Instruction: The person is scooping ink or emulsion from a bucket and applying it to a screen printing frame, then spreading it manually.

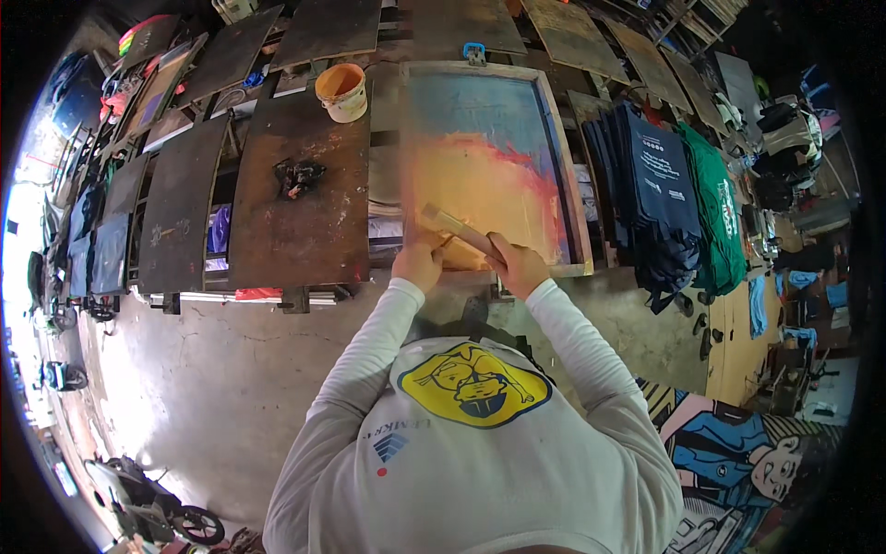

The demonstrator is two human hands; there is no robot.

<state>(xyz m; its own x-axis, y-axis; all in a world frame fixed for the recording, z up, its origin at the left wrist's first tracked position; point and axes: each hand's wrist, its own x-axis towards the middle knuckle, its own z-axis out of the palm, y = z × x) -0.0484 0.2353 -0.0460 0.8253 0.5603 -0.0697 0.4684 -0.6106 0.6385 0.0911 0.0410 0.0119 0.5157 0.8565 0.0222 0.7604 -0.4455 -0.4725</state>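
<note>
A wooden-framed printing screen (589, 235) lies in front of me, its mesh (480, 175) stained blue at the far end and red and yellow-orange nearer. My right hand (519, 265) closes on the near end of a tan, flat bar that looks like a squeegee (454, 224). The bar slants up and left over the near part of the mesh. My left hand (420, 265) is at the screen's near left corner, fingers curled beside the bar; what they grip is hard to make out.
A paint-smeared bucket (341, 92) and a crumpled dark lump (300, 177) sit on the dark board (263, 222) to the left. Navy folded fabric (657, 175) and green fabric (715, 203) drape to the right. A blue clamp (474, 53) is at the screen's far edge.
</note>
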